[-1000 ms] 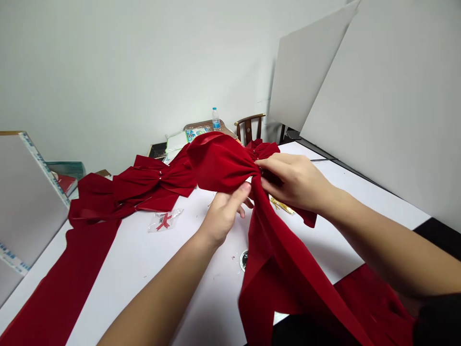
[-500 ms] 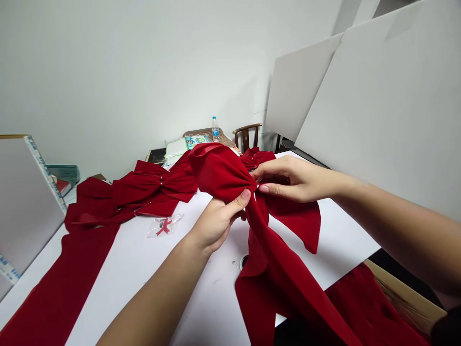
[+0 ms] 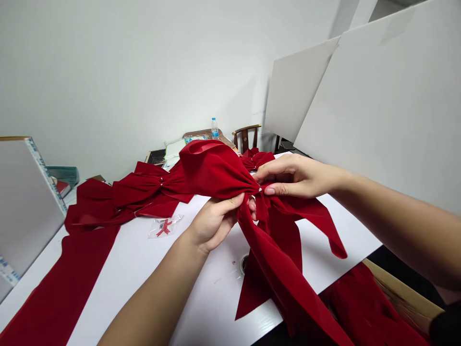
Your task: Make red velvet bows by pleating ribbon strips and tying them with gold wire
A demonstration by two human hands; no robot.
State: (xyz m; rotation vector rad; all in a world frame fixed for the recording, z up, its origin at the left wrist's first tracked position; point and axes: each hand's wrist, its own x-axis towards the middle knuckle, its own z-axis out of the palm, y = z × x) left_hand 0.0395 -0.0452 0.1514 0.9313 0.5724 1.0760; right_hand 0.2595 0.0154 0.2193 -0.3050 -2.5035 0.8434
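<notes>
A large red velvet bow (image 3: pixel 219 170) is held up over the white table, its cloth gathered at a small shiny bead. My left hand (image 3: pixel 219 218) grips it below and left of the gathered middle, thumb in front and fingertips showing behind a hanging tail. On the other side, my right hand (image 3: pixel 291 178) pinches the cloth just right of the bead, thumb in front. Long red tails hang down to the right and over the table's front edge. More red bows (image 3: pixel 154 187) with beaded centres lie at the left.
A clear packet (image 3: pixel 164 227) with a red ribbon print lies on the white table (image 3: pixel 140 269). Behind stand a water bottle (image 3: pixel 214 129) and a wooden chair (image 3: pixel 246 137). Red cloth (image 3: pixel 370 302) fills a box at lower right. White panels (image 3: pixel 389 105) stand at right.
The bow's loop has shifted left and its bead slightly right. The left thumb has moved away from the gathered centre, and the tails have swung and spread, one further right.
</notes>
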